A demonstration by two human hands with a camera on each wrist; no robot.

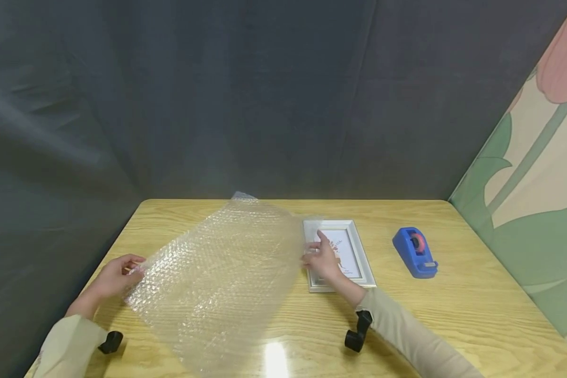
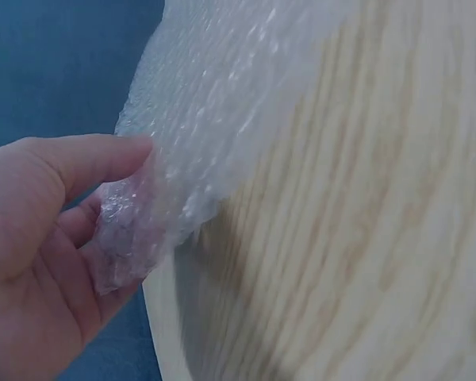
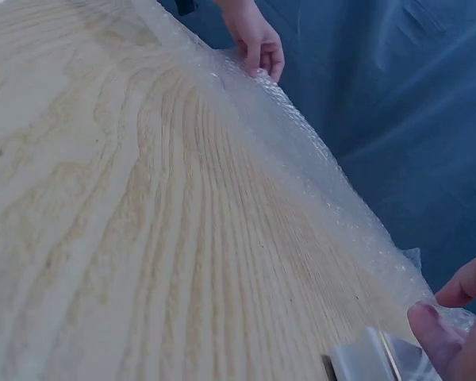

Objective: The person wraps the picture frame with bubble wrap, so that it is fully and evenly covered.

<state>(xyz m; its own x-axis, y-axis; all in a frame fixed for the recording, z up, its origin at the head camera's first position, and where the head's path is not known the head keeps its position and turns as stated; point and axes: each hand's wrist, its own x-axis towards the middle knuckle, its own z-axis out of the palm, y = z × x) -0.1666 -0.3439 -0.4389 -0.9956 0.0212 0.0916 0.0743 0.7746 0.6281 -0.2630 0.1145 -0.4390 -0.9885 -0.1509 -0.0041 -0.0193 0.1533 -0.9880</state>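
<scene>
A clear sheet of bubble wrap (image 1: 217, 262) stretches between both hands over the wooden table. My left hand (image 1: 118, 275) pinches its left edge, thumb on top and fingers beneath, as the left wrist view also shows. At the opposite edge my right hand (image 1: 322, 260) pinches the bubble wrap between thumb and fingers, above a silver picture frame (image 1: 366, 262). The picture frame lies face up, holding a flower print (image 1: 345, 257) that the right hand partly covers. In the right wrist view, the frame's corner (image 3: 365, 357) shows just below the right fingers.
A blue tape dispenser (image 1: 413, 254) with a pink roll stands right of the picture frame. The wooden table (image 1: 472, 294) ends at a dark curtain (image 1: 283, 105) behind and at the left. A flower-patterned cloth (image 1: 538, 210) hangs along the right side.
</scene>
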